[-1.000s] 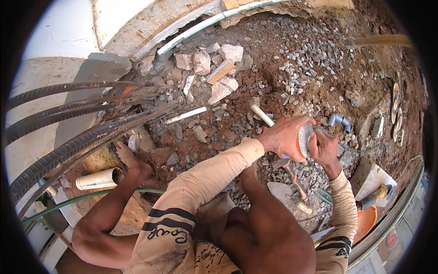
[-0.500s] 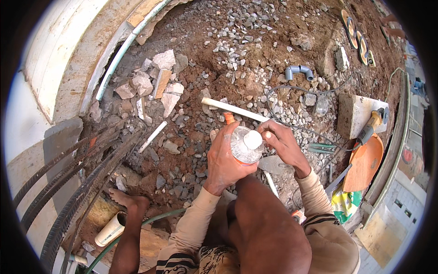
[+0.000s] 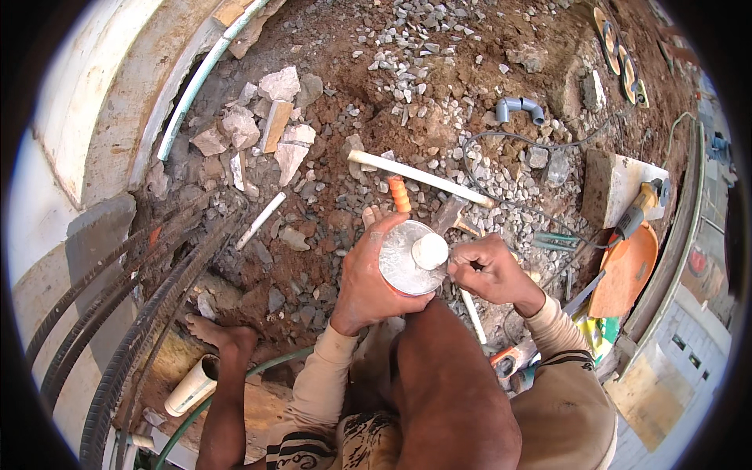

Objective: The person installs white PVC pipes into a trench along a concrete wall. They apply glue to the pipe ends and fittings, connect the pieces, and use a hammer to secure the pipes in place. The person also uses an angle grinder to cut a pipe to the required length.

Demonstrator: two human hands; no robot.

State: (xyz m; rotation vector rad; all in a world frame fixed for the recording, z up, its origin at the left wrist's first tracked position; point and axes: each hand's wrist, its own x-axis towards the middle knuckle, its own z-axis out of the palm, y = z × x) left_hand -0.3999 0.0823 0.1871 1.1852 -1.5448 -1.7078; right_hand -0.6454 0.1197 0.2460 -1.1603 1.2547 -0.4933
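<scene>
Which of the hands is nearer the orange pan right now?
The right hand is nearer: it is left of the orange pan, apart from it, close by the white-capped container. The left hand is farther left, wrapped around that container.

Only writing I can spot is some dark script lettering (image 3: 312,463) by the black stripes (image 3: 301,452) on the left tan sleeve (image 3: 323,395), plus a tiny dark squiggle (image 3: 587,365) on the right sleeve (image 3: 561,335), too small to read.
</scene>
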